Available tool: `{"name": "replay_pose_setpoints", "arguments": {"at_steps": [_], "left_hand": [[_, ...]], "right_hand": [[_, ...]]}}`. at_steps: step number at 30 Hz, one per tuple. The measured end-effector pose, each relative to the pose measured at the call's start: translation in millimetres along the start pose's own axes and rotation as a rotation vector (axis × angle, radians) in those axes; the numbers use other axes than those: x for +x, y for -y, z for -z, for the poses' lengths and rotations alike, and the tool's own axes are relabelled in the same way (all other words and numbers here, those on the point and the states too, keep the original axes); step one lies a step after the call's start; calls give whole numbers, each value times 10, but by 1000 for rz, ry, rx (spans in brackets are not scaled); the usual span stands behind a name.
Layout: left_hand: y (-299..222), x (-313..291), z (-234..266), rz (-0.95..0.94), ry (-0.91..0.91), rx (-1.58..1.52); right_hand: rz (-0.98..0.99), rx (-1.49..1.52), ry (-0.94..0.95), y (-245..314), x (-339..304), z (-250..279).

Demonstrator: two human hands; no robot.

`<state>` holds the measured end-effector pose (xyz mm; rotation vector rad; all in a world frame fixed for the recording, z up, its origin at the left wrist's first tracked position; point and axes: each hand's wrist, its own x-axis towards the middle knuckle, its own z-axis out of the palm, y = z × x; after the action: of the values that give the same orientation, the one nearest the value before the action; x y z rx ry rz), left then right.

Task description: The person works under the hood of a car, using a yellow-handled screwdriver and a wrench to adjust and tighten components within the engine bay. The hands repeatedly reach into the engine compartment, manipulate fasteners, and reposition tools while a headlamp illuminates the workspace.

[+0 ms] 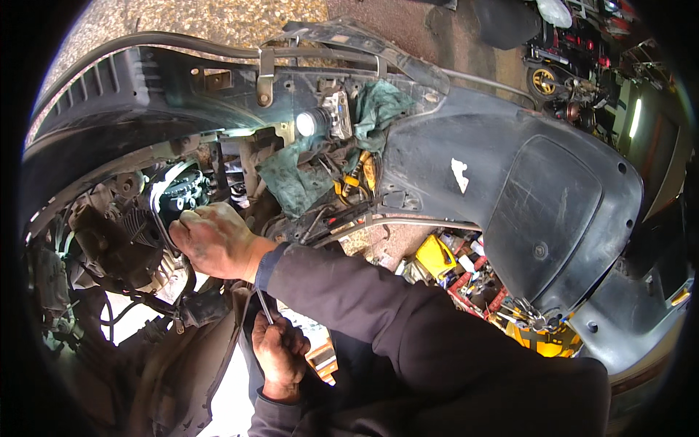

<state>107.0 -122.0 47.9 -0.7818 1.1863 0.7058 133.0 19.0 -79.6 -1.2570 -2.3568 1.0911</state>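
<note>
My right hand [217,242] reaches across to the scooter engine, its fingers curled closed against the lower edge of an open cylinder head [182,191]. Whatever its fingertips grip is hidden behind the knuckles. Below it, my left hand [279,352] is closed around a thin metal rod [264,309], which points up toward my right wrist; its lower end is hidden in the fist. A pale rim frames the cylinder head, with dark metal parts inside. Beside it sit the engine's fins [138,226] and hoses.
A lit work lamp [314,122] rests in the scooter frame beside green rags [295,178] and yellow-and-black connectors [357,176]. Dark body panels [451,146] extend to the right. Beneath them lie a yellow case [435,256] and a cluster of tools [528,317].
</note>
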Motion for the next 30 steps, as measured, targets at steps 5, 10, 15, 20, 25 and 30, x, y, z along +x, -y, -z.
{"name": "replay_pose_setpoints", "arguments": {"at_steps": [5,10,15,20,25,30], "left_hand": [[63,22,-18,-1,20,19],[66,17,-24,-24,33,66],[63,70,27,-45,25,76],[119,88,65,-92,4,202],[96,108,18,-50,12,94],[32,109,-45,-8,51,-11]], "right_hand": [[18,30,-31,-18,-36,21],[7,46,-65,-20,-66,9],[55,21,-42,-39,-32,-12],[35,40,-57,-27,-44,-48],[-1,13,58,-27,-19,-60],[0,55,20,-50,-27,-19]]}}
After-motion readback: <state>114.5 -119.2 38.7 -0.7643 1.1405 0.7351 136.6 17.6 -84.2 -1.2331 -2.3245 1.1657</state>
